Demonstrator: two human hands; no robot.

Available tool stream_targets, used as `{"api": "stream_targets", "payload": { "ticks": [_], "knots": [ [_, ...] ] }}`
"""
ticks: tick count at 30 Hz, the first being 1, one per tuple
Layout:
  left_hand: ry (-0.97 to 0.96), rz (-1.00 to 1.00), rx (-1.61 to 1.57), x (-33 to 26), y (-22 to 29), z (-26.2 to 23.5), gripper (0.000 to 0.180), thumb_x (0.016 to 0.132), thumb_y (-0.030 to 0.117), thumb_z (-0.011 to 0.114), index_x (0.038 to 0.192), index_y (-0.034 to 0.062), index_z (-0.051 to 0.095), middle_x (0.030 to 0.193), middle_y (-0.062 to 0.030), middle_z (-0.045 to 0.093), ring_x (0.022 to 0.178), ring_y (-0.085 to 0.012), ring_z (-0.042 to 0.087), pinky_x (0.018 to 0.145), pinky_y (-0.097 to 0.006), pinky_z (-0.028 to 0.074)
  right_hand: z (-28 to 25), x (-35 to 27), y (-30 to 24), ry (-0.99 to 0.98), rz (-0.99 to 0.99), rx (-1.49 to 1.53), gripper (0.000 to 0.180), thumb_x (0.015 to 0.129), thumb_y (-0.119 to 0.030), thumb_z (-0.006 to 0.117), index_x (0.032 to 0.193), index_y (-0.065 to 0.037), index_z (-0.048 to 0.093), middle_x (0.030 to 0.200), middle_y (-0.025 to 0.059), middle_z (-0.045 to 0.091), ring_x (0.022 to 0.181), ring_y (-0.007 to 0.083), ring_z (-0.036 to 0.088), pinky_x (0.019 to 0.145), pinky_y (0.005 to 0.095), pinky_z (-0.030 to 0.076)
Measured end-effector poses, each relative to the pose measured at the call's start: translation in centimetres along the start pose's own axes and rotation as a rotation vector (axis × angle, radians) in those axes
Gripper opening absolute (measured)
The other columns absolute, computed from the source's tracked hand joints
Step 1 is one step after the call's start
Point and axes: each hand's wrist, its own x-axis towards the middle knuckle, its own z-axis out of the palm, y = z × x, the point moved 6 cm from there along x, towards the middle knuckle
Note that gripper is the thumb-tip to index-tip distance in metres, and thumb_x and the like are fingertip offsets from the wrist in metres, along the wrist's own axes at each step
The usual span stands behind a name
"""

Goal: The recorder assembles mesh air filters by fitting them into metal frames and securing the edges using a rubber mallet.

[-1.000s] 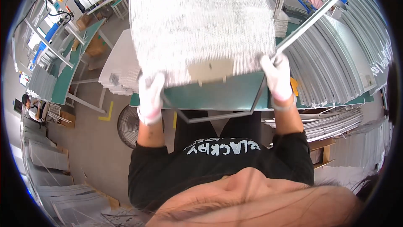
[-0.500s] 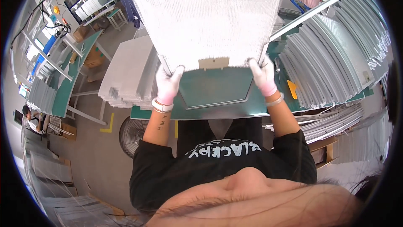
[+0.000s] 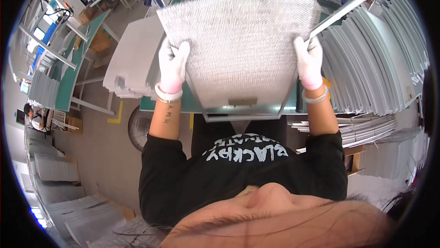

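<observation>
Pinching pleated sheet by opposite edges: left grip, right grip, both closed; metal frame bordering near end.

White lettering across black shirt; short row of dark letters on left forearm.

silver ribbed panel, white gloves, green bench, black shirt
</observation>
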Motion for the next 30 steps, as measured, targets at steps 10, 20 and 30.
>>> {"api": "stream_targets", "payload": {
  "ticks": [10,20,30],
  "knots": [
    [-0.007,0.227,0.045,-0.7,2.7,0.3,0.034,0.081,-0.011,0.061,0.114,-0.0030,0.058,0.098,-0.0059,0.065,0.079,-0.0077,0.060,0.067,-0.020,0.048,-1.6,-0.8,-1.4,0.127,-0.270,0.028,0.016,0.088,0.005,0.059,0.104,0.001,0.063,0.087,-0.0009,0.062,0.074,0.0042,0.050,0.070,0.0193,0.042],
    [0.154,0.191,0.216,-3.5,-0.1,-1.8,0.010,0.078,-0.008,0.060,0.082,0.0009,0.062,0.068,0.0022,0.058,0.058,-0.0019,0.045,0.054,-0.019,0.036,-3.2,-2.3,1.5,-0.009,-0.154,-0.123,0.008,0.088,0.003,0.060,0.094,0.002,0.065,0.076,-0.0006,0.061,0.070,0.0059,0.053,0.065,0.0215,0.043],
    [-0.053,0.144,0.256,-7.1,-5.5,-2.5,0.029,0.087,0.002,0.064,0.115,-0.0029,0.059,0.103,-0.0045,0.065,0.088,-0.0128,0.061,0.080,-0.027,0.048,-3.3,-4.6,7.5,-0.100,0.006,-0.048,0.022,0.092,-0.005,0.060,0.112,0.003,0.061,0.101,0.0042,0.067,0.092,0.0097,0.060,0.085,0.0262,0.046]
  ]
}}
